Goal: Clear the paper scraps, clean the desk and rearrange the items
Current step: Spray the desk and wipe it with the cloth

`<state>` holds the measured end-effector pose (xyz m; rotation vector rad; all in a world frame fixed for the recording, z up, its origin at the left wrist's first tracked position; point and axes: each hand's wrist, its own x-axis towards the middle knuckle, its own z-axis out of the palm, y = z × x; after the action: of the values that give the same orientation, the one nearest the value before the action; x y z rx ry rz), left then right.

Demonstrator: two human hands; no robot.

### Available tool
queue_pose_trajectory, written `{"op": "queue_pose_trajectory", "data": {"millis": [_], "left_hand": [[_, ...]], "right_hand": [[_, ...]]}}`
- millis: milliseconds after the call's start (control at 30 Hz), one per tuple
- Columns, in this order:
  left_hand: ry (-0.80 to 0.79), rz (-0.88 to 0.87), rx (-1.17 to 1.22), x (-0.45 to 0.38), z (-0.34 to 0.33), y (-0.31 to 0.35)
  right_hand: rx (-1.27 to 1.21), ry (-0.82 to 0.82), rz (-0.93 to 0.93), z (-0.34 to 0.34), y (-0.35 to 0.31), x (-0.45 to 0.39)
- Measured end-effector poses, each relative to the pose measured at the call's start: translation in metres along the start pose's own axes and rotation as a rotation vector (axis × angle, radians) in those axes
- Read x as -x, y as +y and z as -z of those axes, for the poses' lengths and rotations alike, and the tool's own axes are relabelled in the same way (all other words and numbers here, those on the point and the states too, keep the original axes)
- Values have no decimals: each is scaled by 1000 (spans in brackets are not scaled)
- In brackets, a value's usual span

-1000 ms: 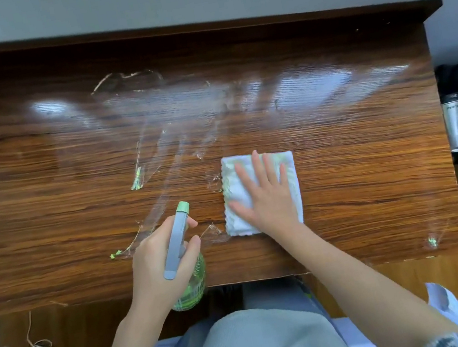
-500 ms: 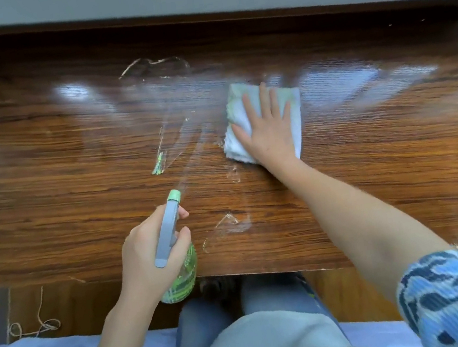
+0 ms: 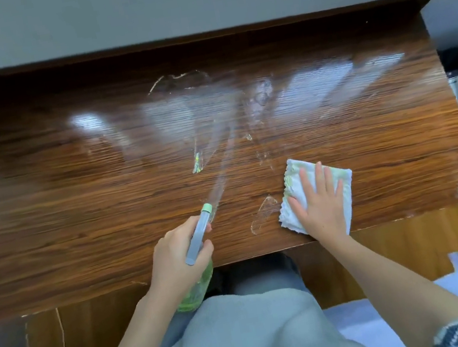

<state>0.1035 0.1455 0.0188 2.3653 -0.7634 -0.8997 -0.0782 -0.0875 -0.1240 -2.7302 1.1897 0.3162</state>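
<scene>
2 hands: left fingers (image 3: 204, 246) grip spray bottle (image 3: 195, 294), right fingers (image 3: 318, 176) flat on cloth (image 3: 293, 180).

white folded cloth (image 3: 313, 189) flat on wet-streaked wooden desk (image 3: 73, 200), near front edge; green spray bottle (image 3: 198, 285) tilted.

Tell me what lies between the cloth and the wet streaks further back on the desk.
Nothing visible. The right hand presses the cloth flat near the front edge; only bare wet desk lies between it and the streaks.
</scene>
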Motion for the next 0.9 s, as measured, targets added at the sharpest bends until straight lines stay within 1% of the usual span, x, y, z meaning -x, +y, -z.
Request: {"op": "queue_pose_trajectory", "data": {"millis": [133,233,400,500,700,900], "left_hand": [[-81,98,-82,-6,9,-16],[-54,175,-27,-14,15,-20],[5,123,-58,-29,19,-12],[32,126,-36,-41,21,-5],[-13,171,-32,-49,18,7],[-55,103,-70,-44,13,12]], "right_hand": [[-5,-7,-3,0,0,-1],[-7,-9,-4,2,1,-1],[15,-25,-20,2,2,-4],[39,-46,-24,-1,4,-6],[49,-44,-17,0,3,-8],[59,-30,-28,-3,3,-8]]}}
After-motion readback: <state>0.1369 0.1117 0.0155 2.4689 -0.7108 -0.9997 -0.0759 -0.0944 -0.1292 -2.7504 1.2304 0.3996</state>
